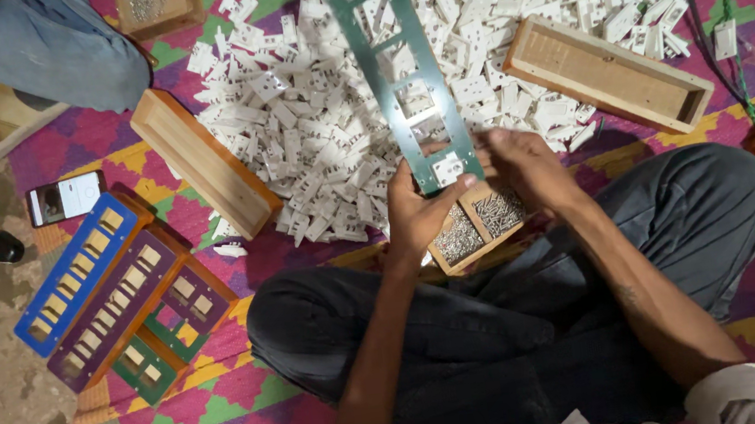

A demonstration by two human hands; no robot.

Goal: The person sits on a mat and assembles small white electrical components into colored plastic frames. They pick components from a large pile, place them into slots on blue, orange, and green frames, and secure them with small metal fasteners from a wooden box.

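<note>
- Person sits cross-legged on a woven floor mat (231,414) patterned in pink, purple, green and yellow; dark trousers, forearms reaching forward over the lap.
- Left hand (419,208) is clamped round the near end of a long green strip (401,79), thumb lying on its face; the strip is flat, rigid-looking, with a row of square cut-outs, and runs away from the body, raised over the pile.
- Right hand (527,164) is closed at the same end, fingers pinched on a small white part (448,169) seated in the nearest cut-out; the two hands are almost touching.
- Probably held close and tilted so the opening faces the eyes and both thumbs can press.
- Directly beneath, on the lap's edge, a small wooden box (477,225) in two compartments filled with fine metal pins or screws, kept within easy reach.
- Ahead, a broad heap of white plastic pieces (314,144), flat and angular, spread on the mat.
- Two long empty wooden trays (204,160) (606,71) flank the heap.
- At left, stacked slotted frames (114,286) in blue, purple, orange and green; a phone (66,198) beside them.
</note>
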